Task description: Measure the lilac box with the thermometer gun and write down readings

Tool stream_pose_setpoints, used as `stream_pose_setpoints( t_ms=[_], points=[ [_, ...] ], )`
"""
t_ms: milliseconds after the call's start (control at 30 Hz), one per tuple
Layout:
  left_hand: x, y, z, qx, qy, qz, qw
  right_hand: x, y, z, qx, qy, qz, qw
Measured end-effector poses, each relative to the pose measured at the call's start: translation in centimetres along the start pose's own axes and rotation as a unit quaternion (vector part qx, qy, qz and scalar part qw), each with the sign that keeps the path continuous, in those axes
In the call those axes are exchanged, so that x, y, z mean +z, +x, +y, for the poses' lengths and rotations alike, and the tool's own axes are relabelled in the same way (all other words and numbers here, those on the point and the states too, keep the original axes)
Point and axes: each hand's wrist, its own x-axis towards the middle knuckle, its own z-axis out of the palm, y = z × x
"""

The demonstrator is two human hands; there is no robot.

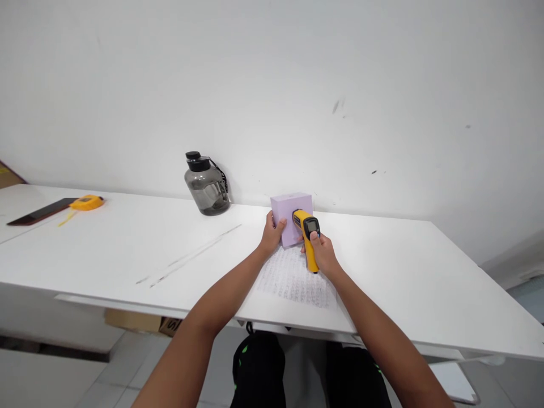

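Observation:
My left hand [272,233] grips the left side of a lilac box [283,208], its thumb on the front face. The box stands on the table near the wall, at the far end of a sheet of paper with writing [293,283]. My right hand [323,252] is wrapped round the handle of a yellow and black infrared thermometer [311,255], thumb by its small screen. The thermometer's nose points at the box's front face, close to it; whether they touch I cannot tell.
A grey see-through water bottle [207,190] with a black lid stands left of the box by the wall. Farther left lie a yellow tape measure [87,202] and a dark flat object [42,211]. Under the white table [382,272] sits a cardboard box [134,321].

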Motion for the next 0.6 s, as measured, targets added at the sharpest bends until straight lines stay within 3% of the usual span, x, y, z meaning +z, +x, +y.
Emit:
stream_pose_setpoints(
  t_ms=[433,600],
  points=[
    [0.1,0.1,0.4,-0.020,-0.006,0.019,1.000,-0.1,0.3,0.7,-0.005,-0.003,-0.001,1.000],
    [0.3,0.2,0.7,-0.022,-0.009,0.027,0.999,0.1,0.3,1.2,-0.043,0.000,0.052,0.998]
  ],
)
